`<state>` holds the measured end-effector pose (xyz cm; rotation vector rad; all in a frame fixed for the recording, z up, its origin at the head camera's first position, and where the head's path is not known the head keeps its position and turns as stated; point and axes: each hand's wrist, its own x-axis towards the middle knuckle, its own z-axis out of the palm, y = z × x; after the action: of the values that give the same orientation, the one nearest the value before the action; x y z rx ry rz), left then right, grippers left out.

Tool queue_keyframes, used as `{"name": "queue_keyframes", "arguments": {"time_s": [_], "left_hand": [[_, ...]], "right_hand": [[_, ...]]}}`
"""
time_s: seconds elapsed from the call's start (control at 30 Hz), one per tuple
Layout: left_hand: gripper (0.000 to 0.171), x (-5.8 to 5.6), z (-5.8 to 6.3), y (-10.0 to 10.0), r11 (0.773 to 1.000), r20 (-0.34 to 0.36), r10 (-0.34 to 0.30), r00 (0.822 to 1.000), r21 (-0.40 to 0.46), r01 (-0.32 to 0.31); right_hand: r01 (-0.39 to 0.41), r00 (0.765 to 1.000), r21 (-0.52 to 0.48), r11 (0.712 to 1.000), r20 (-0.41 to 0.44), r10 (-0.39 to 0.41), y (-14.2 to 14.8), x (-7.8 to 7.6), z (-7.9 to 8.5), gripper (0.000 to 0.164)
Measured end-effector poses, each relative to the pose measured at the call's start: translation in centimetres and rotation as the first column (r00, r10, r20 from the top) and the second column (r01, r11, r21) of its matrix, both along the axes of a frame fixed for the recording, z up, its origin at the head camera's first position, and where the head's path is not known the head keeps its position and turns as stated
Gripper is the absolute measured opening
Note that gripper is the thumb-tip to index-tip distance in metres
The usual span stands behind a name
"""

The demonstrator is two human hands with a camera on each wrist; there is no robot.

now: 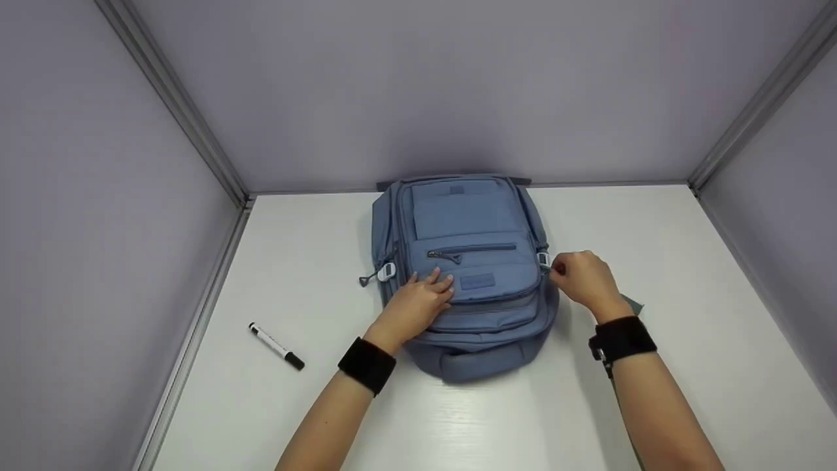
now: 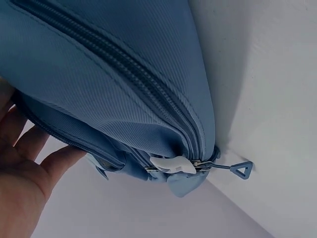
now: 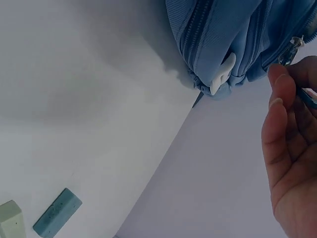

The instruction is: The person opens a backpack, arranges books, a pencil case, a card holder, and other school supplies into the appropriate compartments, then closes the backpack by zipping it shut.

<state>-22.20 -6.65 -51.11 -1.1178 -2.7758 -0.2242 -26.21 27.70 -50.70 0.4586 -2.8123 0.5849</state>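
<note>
A blue backpack (image 1: 467, 209) lies on the white table, its front pockets facing up. My left hand (image 1: 418, 304) rests on the lower left of its front, fingers spread; in the left wrist view the fingers (image 2: 62, 161) touch the edge of a front pocket. At the bag's right side, my right hand (image 1: 585, 278) pinches a zipper pull (image 3: 308, 97), mostly covered by the fingers. A white clip (image 1: 544, 260) sits just beside that hand. Another white clip (image 1: 387, 271) and a dangling triangular zipper pull (image 1: 364, 280) are on the left side.
A black-capped white marker (image 1: 276, 345) lies on the table left of the bag. In the right wrist view, a teal block (image 3: 57, 213) and a pale green block (image 3: 11, 219) lie on the table (image 3: 99, 148). Grey panels (image 1: 458, 85) enclose the back and sides.
</note>
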Motion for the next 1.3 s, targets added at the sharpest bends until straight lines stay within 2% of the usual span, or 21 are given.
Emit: {"name": "queue_keyframes", "arguments": {"time_s": [0.2, 0.6, 0.83, 1.3], "left_hand": [[0.033, 0.1, 0.1, 0.0, 1.000, 0.020, 0.003, 1.000, 0.002, -0.003], [0.032, 0.3, 0.1, -0.1, 1.000, -0.003, -0.007, 1.000, -0.013, 0.007], [0.032, 0.4, 0.1, -0.1, 1.000, 0.022, 0.010, 1.000, -0.009, -0.009], [0.028, 0.3, -0.3, 0.6, 1.000, -0.025, -0.026, 0.999, -0.016, 0.026]], "right_hand": [[0.034, 0.999, 0.027, 0.999, -0.033, -0.034, -0.3, -1.2, 0.3, 0.006], [0.094, 0.994, 0.071, 0.993, -0.066, -0.089, -1.6, -3.4, 0.4, 0.010], [0.117, 0.990, 0.080, 0.990, -0.090, -0.110, -2.0, -4.9, 0.6, 0.013], [0.214, 0.962, 0.054, 0.975, -0.187, -0.201, -2.6, -5.8, 0.8, 0.017]]}}
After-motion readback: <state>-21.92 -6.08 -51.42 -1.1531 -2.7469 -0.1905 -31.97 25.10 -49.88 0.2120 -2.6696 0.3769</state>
